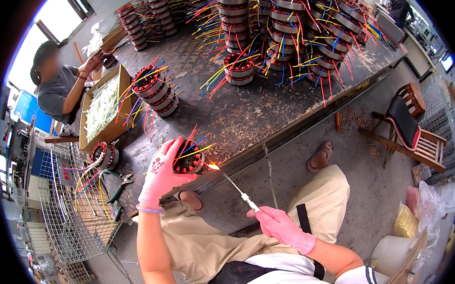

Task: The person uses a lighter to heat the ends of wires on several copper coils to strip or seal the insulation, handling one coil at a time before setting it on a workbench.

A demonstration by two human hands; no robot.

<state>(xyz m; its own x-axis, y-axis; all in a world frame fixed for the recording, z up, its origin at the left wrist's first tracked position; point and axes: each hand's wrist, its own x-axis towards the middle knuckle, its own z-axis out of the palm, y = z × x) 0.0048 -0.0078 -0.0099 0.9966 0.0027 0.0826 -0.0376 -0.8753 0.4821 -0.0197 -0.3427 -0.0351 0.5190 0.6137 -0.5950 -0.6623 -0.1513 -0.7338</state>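
My left hand (162, 170), in a pink glove, grips the left side of a motor stator (187, 164) at the table's front edge. The stator has a metal ring, red-topped windings and red, blue and yellow leads fanning out upward and to the right. In my right hand (285, 231), also gloved in pink, is a slim torch (248, 201) with a white body and a thin metal tube. A small orange flame (213, 166) burns at its tip, just right of the stator's rim. My right fingers are closed round the torch's lower end.
Tall stacks of stators (235, 36) fill the table's far side. A shorter stack (158, 92) stands nearer, beside a cardboard box (126, 78) of white sleeves. Left of me lie pliers (121, 186) and another stator (105, 155). A co-worker (60, 82) sits at left; a chair (407, 123) stands at right.
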